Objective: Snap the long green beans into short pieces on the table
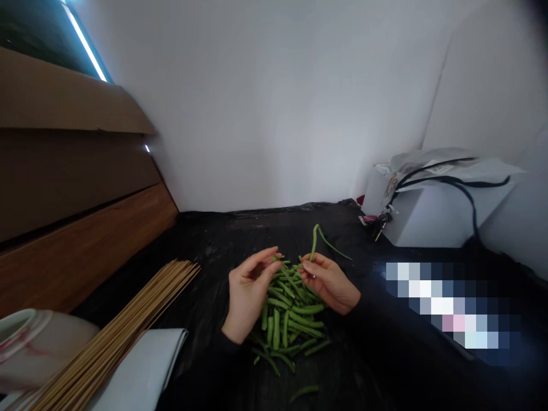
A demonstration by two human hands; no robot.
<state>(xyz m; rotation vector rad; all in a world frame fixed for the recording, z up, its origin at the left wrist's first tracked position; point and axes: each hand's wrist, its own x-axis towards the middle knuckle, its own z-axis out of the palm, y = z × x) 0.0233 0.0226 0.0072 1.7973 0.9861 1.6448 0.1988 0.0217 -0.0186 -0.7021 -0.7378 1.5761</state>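
Observation:
A pile of cut green bean pieces (287, 313) lies on the black plastic sheet (214, 251) in front of me. My left hand (248, 291) hovers at the pile's left side, its fingers pinched on a short bean piece at the top of the pile. My right hand (329, 281) is at the pile's right side, fingers closed on a long green bean (315, 240) that sticks up and curves away to the right. The two hands almost meet above the pile.
A bundle of bamboo skewers (124, 325) lies at the left over a white sheet (145, 365). A white bowl (25, 342) sits at the bottom left. Wooden boards (81, 240) line the left. A white bag with black cords (432, 194) stands at the back right.

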